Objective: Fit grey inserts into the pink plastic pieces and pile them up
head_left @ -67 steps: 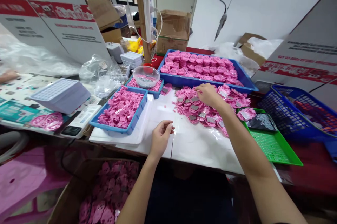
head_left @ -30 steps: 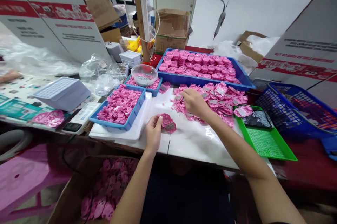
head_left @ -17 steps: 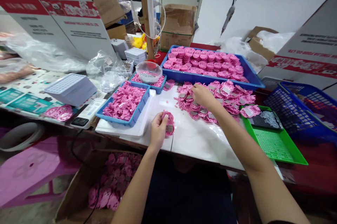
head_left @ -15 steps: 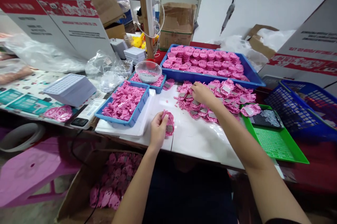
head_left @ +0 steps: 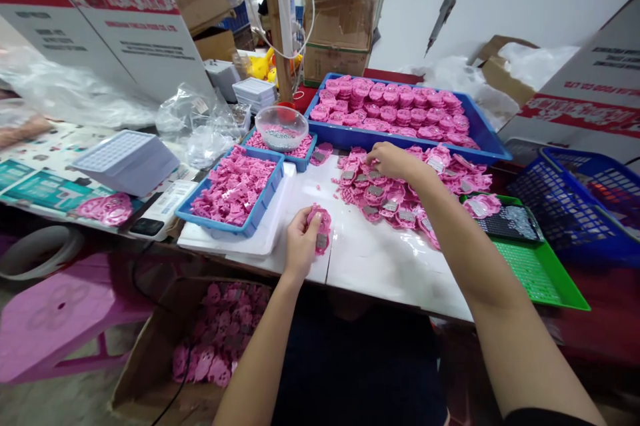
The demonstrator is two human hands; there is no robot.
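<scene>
My left hand (head_left: 300, 243) is closed around a small stack of pink plastic pieces (head_left: 321, 229), held upright just above the white tabletop (head_left: 380, 266). My right hand (head_left: 395, 161) reaches into the loose heap of pink pieces with grey insets (head_left: 400, 196), its fingers pinched on one piece at the heap's far left side. Behind the heap stands a large blue tray (head_left: 487, 146) filled with rows of stacked pink pieces.
A blue tray of small pink parts (head_left: 233, 189) and a clear bowl (head_left: 281, 127) sit to the left. A green tray (head_left: 535, 269) and blue baskets (head_left: 580, 206) lie to the right. A cardboard box of pink pieces (head_left: 210, 346) stands on the floor.
My left hand went from empty to gripping a stack of pink pieces and has lifted it upright. My right hand has kept picking in the heap, shifting from its right side toward its left.
</scene>
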